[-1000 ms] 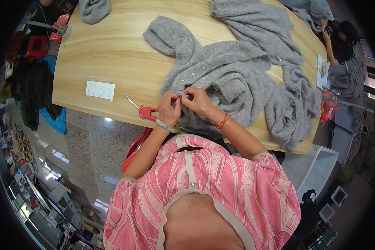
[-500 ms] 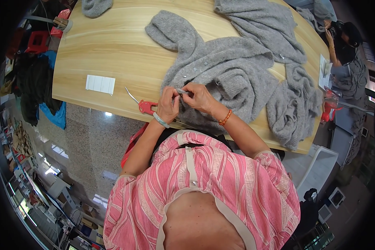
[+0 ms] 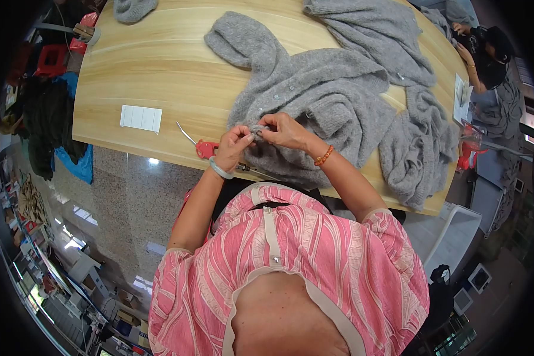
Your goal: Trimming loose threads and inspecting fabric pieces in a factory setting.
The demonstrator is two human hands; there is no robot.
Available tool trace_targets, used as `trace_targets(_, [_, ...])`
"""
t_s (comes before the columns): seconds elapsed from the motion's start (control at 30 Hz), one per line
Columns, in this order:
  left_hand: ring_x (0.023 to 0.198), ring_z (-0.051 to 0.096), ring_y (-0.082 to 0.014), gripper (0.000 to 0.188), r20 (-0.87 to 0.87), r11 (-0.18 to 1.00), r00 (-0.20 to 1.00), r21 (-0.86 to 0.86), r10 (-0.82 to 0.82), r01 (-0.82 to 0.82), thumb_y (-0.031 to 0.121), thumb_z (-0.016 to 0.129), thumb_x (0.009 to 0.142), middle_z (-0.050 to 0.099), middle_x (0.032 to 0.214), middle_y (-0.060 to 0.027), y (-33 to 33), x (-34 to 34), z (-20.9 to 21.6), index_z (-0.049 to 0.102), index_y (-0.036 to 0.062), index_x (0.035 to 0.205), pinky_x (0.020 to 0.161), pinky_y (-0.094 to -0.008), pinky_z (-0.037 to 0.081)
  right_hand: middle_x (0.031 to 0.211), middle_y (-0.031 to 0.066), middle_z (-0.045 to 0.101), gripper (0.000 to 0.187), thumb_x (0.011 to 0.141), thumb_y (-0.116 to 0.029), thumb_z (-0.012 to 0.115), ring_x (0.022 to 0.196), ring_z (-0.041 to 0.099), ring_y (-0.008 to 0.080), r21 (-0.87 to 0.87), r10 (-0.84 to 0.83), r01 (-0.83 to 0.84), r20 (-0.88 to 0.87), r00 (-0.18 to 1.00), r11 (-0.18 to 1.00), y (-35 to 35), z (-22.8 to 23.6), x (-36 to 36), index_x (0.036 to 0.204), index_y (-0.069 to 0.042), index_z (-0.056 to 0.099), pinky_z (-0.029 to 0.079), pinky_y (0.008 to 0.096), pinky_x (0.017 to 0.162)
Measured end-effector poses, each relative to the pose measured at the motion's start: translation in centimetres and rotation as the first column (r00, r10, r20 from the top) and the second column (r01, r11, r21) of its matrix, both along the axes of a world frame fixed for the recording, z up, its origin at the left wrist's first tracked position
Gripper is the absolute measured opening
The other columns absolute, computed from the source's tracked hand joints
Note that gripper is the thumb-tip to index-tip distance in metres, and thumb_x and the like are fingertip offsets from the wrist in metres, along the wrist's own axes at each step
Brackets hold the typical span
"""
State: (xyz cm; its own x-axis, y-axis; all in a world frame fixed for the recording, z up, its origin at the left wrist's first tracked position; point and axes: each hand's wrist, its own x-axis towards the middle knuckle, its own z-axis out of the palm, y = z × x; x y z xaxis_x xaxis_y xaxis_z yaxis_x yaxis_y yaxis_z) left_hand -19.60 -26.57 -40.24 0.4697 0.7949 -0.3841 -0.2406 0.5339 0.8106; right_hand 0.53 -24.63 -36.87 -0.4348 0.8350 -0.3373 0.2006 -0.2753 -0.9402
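A grey knitted cardigan (image 3: 314, 77) lies bunched on the wooden table in front of me, one sleeve stretched toward the far side. Several small shiny buttons (image 3: 277, 97) run along its front band. My left hand (image 3: 236, 145) pinches the near edge of the knit, and my right hand (image 3: 283, 132) pinches the same edge close beside it. The fingertips nearly meet, and whatever small part lies between them is hidden. Left of my left hand, red-handled scissors (image 3: 205, 148) rest at the table's edge, partly covered by the hand.
On the wooden table (image 3: 154, 71) lie a white paper strip (image 3: 141, 118) at left and more grey knitwear (image 3: 380, 41) at far right and right (image 3: 418, 154). A red clamp (image 3: 470, 155) is on the right edge. Another person (image 3: 486, 56) handles grey knitwear beyond the right corner.
My hands have shifted slightly, still pinching the cardigan's edge; the dark gap beside my fingers is now covered by knit. The other person's hands have moved apart.
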Motion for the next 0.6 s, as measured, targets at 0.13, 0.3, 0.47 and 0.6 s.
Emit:
trace_targets(0.13, [0.089, 0.055, -0.0111, 0.016, 0.24, 0.969, 0.971, -0.239, -0.001, 0.06, 0.012, 0.057, 0.088, 0.059, 0.1, -0.0038, 0.0, -0.3, 0.0, 0.054, 0.005, 0.102, 0.079, -0.027, 0.046, 0.066, 0.0094, 0.061, 0.022, 0.079, -0.015, 0.057, 0.058, 0.055, 0.0114, 0.21, 0.087, -0.124, 0.178, 0.98, 0.97, 0.5, 0.3, 0.2, 0.089, 0.004, 0.061, 0.043, 0.0271, 0.055])
trace_targets(0.3, [0.092, 0.055, -0.0111, 0.022, 0.292, 0.952, 0.955, -0.304, 0.05, 0.043, 0.014, 0.057, 0.088, 0.06, 0.104, -0.0035, 0.0, -0.3, 0.0, 0.054, 0.0049, 0.108, 0.081, -0.0279, 0.045, 0.068, 0.013, 0.061, 0.023, 0.079, -0.019, 0.059, 0.059, 0.057, 0.0183, 0.261, 0.061, -0.117, 0.213, 0.975, 0.958, 0.8, 0.2, 0.1, 0.089, 0.002, 0.061, 0.044, 0.0308, 0.057])
trace_targets(0.47, [0.083, 0.055, -0.0112, 0.017, 0.274, 0.934, 0.951, -0.354, 0.146, -0.042, 0.012, 0.058, 0.088, 0.059, 0.096, -0.0035, 1.1, -1.2, 0.8, 0.054, 0.0038, 0.103, 0.073, -0.0253, 0.045, 0.079, 0.0168, 0.063, 0.025, 0.076, -0.025, 0.064, 0.076, 0.061, 0.0344, 0.27, 0.002, -0.114, 0.383, 0.924, 0.956, 1.2, 0.4, 1.0, 0.087, -0.003, 0.062, 0.047, 0.0394, 0.067])
trace_targets(0.6, [0.078, 0.055, -0.0106, 0.015, 0.137, 0.959, 0.979, -0.26, 0.153, -0.113, 0.01, 0.058, 0.086, 0.058, 0.093, -0.0026, 2.0, -4.9, -2.4, 0.054, 0.0036, 0.099, 0.07, -0.0252, 0.045, 0.08, 0.016, 0.064, 0.022, 0.076, -0.022, 0.063, 0.076, 0.061, 0.0327, 0.264, -0.029, -0.09, 0.415, 0.91, 0.96, 1.4, 0.1, 3.3, 0.087, -0.003, 0.063, 0.047, 0.0382, 0.067])
